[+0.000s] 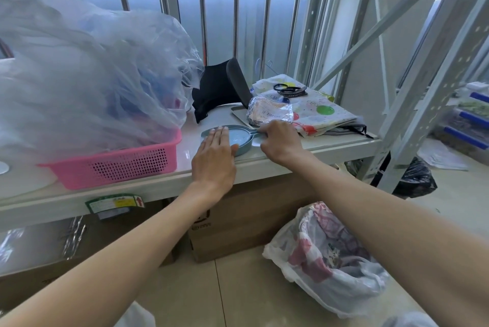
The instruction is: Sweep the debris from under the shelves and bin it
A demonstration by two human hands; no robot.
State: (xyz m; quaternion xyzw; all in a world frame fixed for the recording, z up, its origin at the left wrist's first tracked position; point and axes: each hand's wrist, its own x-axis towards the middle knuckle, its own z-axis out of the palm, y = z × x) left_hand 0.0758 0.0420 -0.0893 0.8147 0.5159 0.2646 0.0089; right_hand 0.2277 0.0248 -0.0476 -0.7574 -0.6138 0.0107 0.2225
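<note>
A small blue-grey round dish with a handle (241, 138) lies near the front edge of the white shelf (330, 147). My left hand (214, 159) rests flat on its left part, fingers straight and together. My right hand (280, 141) is curled around the handle at the dish's right side. On the floor at the lower right stands a bin lined with a white plastic bag (325, 260), holding crumpled pink and white items. Cardboard boxes (254, 223) fill the space under the shelf.
A pink basket (119, 165) under a big clear plastic bag (87, 75) takes the shelf's left. Black fabric (217, 88), a wrapped packet (270, 113) and a dotted cloth bag (317, 112) lie behind the dish. A grey metal rack (423, 88) and black bag (415, 178) stand right.
</note>
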